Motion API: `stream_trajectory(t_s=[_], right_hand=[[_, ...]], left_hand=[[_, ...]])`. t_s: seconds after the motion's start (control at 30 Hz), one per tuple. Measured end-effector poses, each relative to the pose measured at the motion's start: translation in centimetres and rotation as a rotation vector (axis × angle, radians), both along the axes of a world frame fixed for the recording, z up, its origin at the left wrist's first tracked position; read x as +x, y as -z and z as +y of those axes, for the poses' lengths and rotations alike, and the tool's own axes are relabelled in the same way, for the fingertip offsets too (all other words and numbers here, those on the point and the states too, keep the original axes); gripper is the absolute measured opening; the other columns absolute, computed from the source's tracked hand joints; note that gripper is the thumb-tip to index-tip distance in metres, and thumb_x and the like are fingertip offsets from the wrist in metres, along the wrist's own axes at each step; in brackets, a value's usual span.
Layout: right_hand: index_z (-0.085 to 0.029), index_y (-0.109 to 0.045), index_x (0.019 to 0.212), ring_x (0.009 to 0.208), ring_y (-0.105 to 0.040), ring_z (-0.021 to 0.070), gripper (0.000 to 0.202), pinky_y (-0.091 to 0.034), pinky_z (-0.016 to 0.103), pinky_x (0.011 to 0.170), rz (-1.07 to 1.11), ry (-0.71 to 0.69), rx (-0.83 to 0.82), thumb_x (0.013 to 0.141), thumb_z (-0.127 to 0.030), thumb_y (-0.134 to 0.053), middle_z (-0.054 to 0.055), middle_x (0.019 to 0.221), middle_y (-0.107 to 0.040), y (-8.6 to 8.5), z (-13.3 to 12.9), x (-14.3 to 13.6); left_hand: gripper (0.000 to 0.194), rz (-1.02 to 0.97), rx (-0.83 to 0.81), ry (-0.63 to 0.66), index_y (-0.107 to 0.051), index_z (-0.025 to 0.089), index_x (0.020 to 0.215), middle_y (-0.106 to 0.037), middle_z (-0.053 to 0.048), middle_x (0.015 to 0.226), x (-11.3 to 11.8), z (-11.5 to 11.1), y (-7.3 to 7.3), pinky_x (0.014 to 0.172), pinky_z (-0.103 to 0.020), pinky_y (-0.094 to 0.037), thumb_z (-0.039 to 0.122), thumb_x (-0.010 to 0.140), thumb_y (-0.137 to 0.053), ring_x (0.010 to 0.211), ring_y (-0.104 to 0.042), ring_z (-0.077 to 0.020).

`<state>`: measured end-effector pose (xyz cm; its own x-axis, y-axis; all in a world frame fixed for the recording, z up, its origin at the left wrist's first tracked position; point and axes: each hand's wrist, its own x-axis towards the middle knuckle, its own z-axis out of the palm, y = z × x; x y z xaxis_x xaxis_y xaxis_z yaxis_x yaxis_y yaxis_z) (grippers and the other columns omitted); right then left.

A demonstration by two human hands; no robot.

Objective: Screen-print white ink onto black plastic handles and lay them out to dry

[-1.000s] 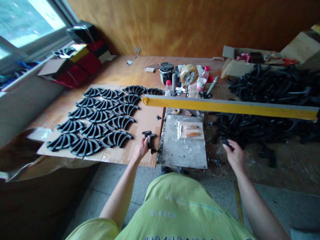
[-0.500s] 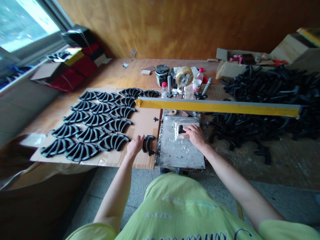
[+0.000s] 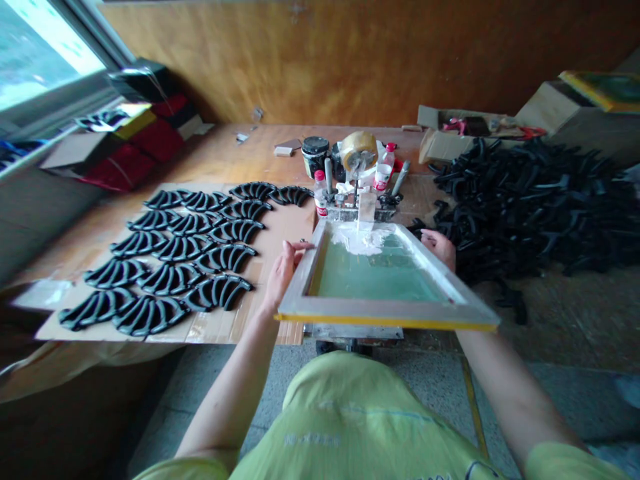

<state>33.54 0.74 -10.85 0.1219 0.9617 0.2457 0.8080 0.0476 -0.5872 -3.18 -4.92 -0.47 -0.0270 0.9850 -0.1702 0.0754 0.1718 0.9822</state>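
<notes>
In the head view, reading the clock from its centre, we are seeing the screen-printing frame point(image 3: 385, 311) at 4 o'clock, standing over the metal plate point(image 3: 353, 331), with white paste point(image 3: 364, 241) lying at its far end. We are keeping our hands apart: the left hand point(image 3: 281, 277), at 8, is reaching the left edge; the right hand point(image 3: 441, 248), at 3, is resting near the right edge. Whether either is gripping, we cannot tell. Black curved handles point(image 3: 181, 247) are lying in rows at 9.
</notes>
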Motion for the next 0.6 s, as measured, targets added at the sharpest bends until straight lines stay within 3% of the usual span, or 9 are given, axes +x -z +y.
stream_trajectory(t_s=[0.07, 0.17, 0.27, 0.37, 0.43, 0.5, 0.6], right_hand=[[-0.017, -0.058, 0.129, 0.097, -0.063, 0.0247, 0.043, -0.053, 0.045, 0.090, 0.042, -0.020, 0.066, 0.090, -0.029, -0.044, 0.013, 0.116, -0.065, -1.4, 1.4, -0.6], [-0.017, -0.052, 0.135, 0.117, -0.055, 0.0271, 0.054, -0.048, 0.043, 0.099, 0.001, -0.172, 0.185, 0.083, -0.026, -0.062, 0.016, 0.138, -0.051, -3.5, 3.6, -4.7], [-0.015, -0.055, 0.130, 0.122, -0.051, 0.0279, 0.052, -0.044, 0.041, 0.102, -0.187, -0.326, 0.098, 0.080, -0.019, -0.067, 0.015, 0.131, -0.055, -4.4, 5.4, -9.0], [-0.014, -0.063, 0.109, 0.103, -0.059, 0.0256, 0.026, -0.047, 0.036, 0.090, -0.351, -0.375, -0.127, 0.084, -0.017, -0.061, 0.012, 0.107, -0.066, -4.1, 5.9, -11.4], [-0.013, -0.064, 0.101, 0.097, -0.060, 0.0244, 0.017, -0.045, 0.034, 0.087, -0.430, -0.370, -0.192, 0.087, -0.015, -0.056, 0.013, 0.100, -0.067, -3.6, 4.8, -12.1], [-0.011, -0.064, 0.098, 0.097, -0.059, 0.0241, 0.018, -0.044, 0.032, 0.085, -0.480, -0.417, -0.170, 0.087, -0.010, -0.050, 0.014, 0.099, -0.067, -3.2, 2.6, -12.4], [-0.012, -0.064, 0.093, 0.094, -0.057, 0.0240, 0.021, -0.042, 0.032, 0.082, -0.504, -0.627, -0.086, 0.084, -0.005, -0.046, 0.014, 0.094, -0.066, -3.2, -1.1, -12.1]], left_hand=[[0.061, 0.058, -0.114, 0.032, -0.067, 0.018, 0.109, -0.058, 0.001, 0.066, -0.6, -1.9, 2.6, 0.048, -0.021, -0.037, 0.069, 0.086, -0.042, 0.053, -0.050, -0.0107], [0.065, 0.095, -0.186, 0.039, -0.055, 0.019, 0.133, -0.052, 0.005, 0.063, -0.8, -3.4, 6.9, 0.046, -0.019, -0.032, 0.059, 0.081, -0.059, 0.050, -0.044, -0.0086], [0.074, 0.157, -0.200, 0.027, -0.043, 0.021, 0.145, -0.054, 0.005, 0.065, -0.6, -3.5, 9.9, 0.046, -0.019, -0.030, 0.051, 0.080, -0.063, 0.050, -0.044, -0.0081], [0.069, 0.224, -0.217, 0.035, -0.047, 0.022, 0.143, -0.058, 0.004, 0.067, -0.6, -3.2, 11.0, 0.047, -0.019, -0.032, 0.048, 0.081, -0.061, 0.051, -0.045, -0.0083], [0.066, 0.239, -0.227, 0.032, -0.050, 0.022, 0.141, -0.060, 0.003, 0.070, -0.7, -3.1, 11.2, 0.048, -0.019, -0.033, 0.048, 0.082, -0.060, 0.053, -0.048, -0.0089], [0.063, 0.240, -0.234, 0.015, -0.052, 0.022, 0.139, -0.062, 0.001, 0.073, -0.8, -3.2, 11.4, 0.050, -0.019, -0.036, 0.049, 0.082, -0.061, 0.056, -0.051, -0.0100], [0.062, 0.227, -0.228, -0.009, -0.055, 0.022, 0.135, -0.065, 0.000, 0.077, -0.7, -3.4, 11.5, 0.053, -0.021, -0.040, 0.050, 0.081, -0.062, 0.060, -0.055, -0.0121]])
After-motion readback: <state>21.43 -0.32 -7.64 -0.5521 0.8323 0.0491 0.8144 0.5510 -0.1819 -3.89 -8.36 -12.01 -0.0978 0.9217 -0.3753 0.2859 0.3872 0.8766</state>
